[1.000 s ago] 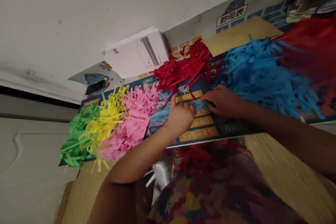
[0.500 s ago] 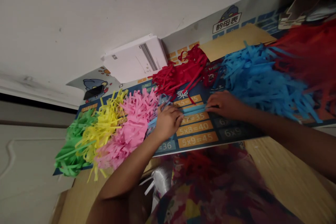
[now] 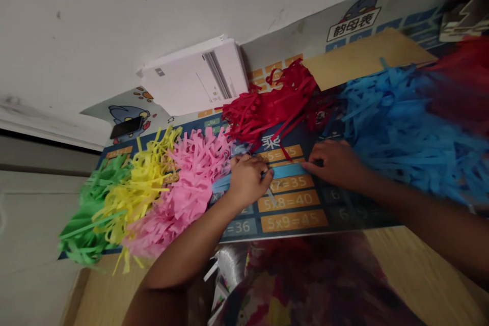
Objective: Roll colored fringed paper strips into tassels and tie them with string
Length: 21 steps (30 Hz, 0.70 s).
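A bundle of light blue paper strips (image 3: pixel 287 170) lies across a dark blue multiplication-table mat (image 3: pixel 294 219). My left hand (image 3: pixel 247 179) is closed over its left part, fingers curled down on the strips. My right hand (image 3: pixel 333 162) pinches the bundle's right end with its fingertips. Loose piles of cut paper strips surround both hands: pink (image 3: pixel 193 183) just left of my left hand, red (image 3: pixel 269 107) behind it, blue (image 3: pixel 412 132) right of my right hand.
Yellow strips (image 3: pixel 143 183) and green strips (image 3: pixel 89 219) lie at the mat's left end. A white box (image 3: pixel 194 77) and a brown card sheet (image 3: pixel 362 56) stand by the wall. A black phone (image 3: pixel 126 126) lies far left. Patterned cloth (image 3: pixel 305 285) sits below.
My left hand slid left along the blue strips from beside my right hand, then closed over them. The right hand stayed at the bundle's right end. The view shifted slightly.
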{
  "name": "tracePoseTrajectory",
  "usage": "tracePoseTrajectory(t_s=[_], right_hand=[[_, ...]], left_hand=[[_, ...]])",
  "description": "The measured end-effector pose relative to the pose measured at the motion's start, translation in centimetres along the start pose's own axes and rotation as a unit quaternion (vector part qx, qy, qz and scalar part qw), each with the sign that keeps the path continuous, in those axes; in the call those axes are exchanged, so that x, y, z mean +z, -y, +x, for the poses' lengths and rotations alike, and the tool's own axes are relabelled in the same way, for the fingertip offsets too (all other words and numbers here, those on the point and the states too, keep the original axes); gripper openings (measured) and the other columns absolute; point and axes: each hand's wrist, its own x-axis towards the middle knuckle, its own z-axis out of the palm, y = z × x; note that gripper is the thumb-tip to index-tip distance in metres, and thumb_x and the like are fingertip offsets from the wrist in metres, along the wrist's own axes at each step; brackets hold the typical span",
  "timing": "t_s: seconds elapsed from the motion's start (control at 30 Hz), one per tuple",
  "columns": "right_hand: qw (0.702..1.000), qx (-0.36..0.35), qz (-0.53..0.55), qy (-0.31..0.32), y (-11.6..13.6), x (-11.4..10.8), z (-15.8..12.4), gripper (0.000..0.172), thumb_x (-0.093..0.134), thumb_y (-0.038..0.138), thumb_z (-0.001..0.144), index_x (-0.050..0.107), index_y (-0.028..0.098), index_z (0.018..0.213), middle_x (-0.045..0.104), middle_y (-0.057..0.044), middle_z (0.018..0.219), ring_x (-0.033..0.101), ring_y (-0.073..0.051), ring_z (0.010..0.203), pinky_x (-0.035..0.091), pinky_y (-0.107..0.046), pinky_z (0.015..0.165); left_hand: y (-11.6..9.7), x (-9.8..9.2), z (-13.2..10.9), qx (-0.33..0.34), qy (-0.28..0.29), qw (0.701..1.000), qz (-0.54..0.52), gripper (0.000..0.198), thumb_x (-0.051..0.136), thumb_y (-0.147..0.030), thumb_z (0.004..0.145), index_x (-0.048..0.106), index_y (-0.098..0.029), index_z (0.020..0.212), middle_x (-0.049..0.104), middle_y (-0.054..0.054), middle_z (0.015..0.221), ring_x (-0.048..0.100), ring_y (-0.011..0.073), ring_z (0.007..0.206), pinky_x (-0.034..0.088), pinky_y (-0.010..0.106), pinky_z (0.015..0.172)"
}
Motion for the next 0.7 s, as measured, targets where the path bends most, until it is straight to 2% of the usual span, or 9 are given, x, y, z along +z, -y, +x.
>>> tracePoseTrajectory(t_s=[0.13,0.23,0.3,0.37,0.4,0.47,0.53,0.6,0.7], right_hand=[[1.0,-0.003,-0.007,-0.004,-0.2,0.2,0.1,0.027,0.061,0.04,0.088,0.067,0.021,0.069,0.068,-0.003,0.082,0.058,-0.024,0.088,0.027,-0.034,0.073],[0.998,-0.018,-0.03,-0.047,0.1,-0.2,-0.1,0.018,0.064,0.037,0.086,0.066,0.02,0.079,0.069,-0.004,0.083,0.057,-0.023,0.084,0.026,-0.034,0.072],[0.988,-0.096,-0.08,-0.092,0.8,-0.8,-0.6,0.01,0.062,0.029,0.088,0.067,0.02,0.087,0.07,-0.006,0.089,0.056,-0.023,0.087,0.026,-0.036,0.075],[0.96,-0.22,-0.134,-0.107,1.5,-1.3,-1.1,0.011,0.058,0.021,0.091,0.067,0.02,0.086,0.071,-0.007,0.089,0.055,-0.024,0.09,0.025,-0.039,0.08],[0.944,-0.272,-0.155,-0.104,1.8,-1.4,-1.3,0.014,0.056,0.019,0.091,0.067,0.019,0.083,0.07,-0.007,0.086,0.054,-0.024,0.089,0.025,-0.04,0.081],[0.922,-0.326,-0.185,-0.094,2.1,-1.4,-1.3,0.019,0.054,0.017,0.091,0.067,0.019,0.078,0.069,-0.006,0.079,0.053,-0.022,0.083,0.024,-0.041,0.082],[0.919,-0.327,-0.198,-0.093,2.0,-1.3,-0.9,0.021,0.052,0.018,0.091,0.067,0.018,0.076,0.068,-0.006,0.077,0.052,-0.022,0.079,0.024,-0.041,0.082],[0.931,-0.305,-0.186,-0.079,1.7,-1.3,-0.2,0.022,0.052,0.02,0.09,0.067,0.018,0.075,0.069,-0.006,0.077,0.054,-0.022,0.079,0.024,-0.041,0.081],[0.954,-0.254,-0.151,-0.05,1.7,-1.7,0.5,0.022,0.052,0.022,0.088,0.069,0.018,0.074,0.071,-0.007,0.077,0.055,-0.021,0.079,0.023,-0.039,0.078]], left_hand=[[0.2,0.3,0.2,-0.004,0.001,1.0,-0.001,0.021,0.062,-0.031,0.09,0.068,-0.02,0.072,0.073,0.003,0.083,0.061,0.0246,0.089,0.033,0.044,0.084],[0.4,0.3,0.0,0.019,-0.037,0.999,0.028,0.013,0.065,-0.033,0.089,0.069,-0.02,0.088,0.072,0.005,0.094,0.059,0.0252,0.094,0.035,0.044,0.085],[0.4,-0.1,-0.2,0.119,-0.057,0.988,0.079,0.013,0.062,-0.03,0.093,0.069,-0.021,0.099,0.071,0.005,0.101,0.057,0.0251,0.1,0.035,0.044,0.089],[0.1,-0.7,-0.3,0.241,-0.048,0.959,0.142,0.016,0.053,-0.023,0.098,0.069,-0.021,0.101,0.071,0.004,0.099,0.055,0.0238,0.103,0.033,0.045,0.097],[-0.2,-1.0,-0.3,0.281,-0.039,0.944,0.169,0.02,0.05,-0.021,0.1,0.069,-0.02,0.098,0.071,0.004,0.095,0.054,0.0233,0.102,0.031,0.046,0.101],[-0.9,-1.5,-0.2,0.303,-0.028,0.931,0.203,0.023,0.048,-0.024,0.1,0.07,-0.018,0.093,0.07,0.005,0.086,0.054,0.0242,0.099,0.028,0.049,0.106],[-1.7,-1.7,0.1,0.291,-0.023,0.932,0.214,0.027,0.052,-0.033,0.097,0.071,-0.016,0.087,0.069,0.007,0.081,0.053,0.0262,0.097,0.026,0.054,0.107],[-2.3,-1.6,0.4,0.275,-0.024,0.936,0.218,0.029,0.057,-0.039,0.092,0.071,-0.015,0.083,0.068,0.009,0.078,0.054,0.0279,0.095,0.027,0.058,0.106],[-2.5,-1.1,0.8,0.254,-0.044,0.939,0.226,0.024,0.062,-0.036,0.086,0.071,-0.014,0.081,0.068,0.01,0.078,0.055,0.0285,0.092,0.028,0.062,0.104]])
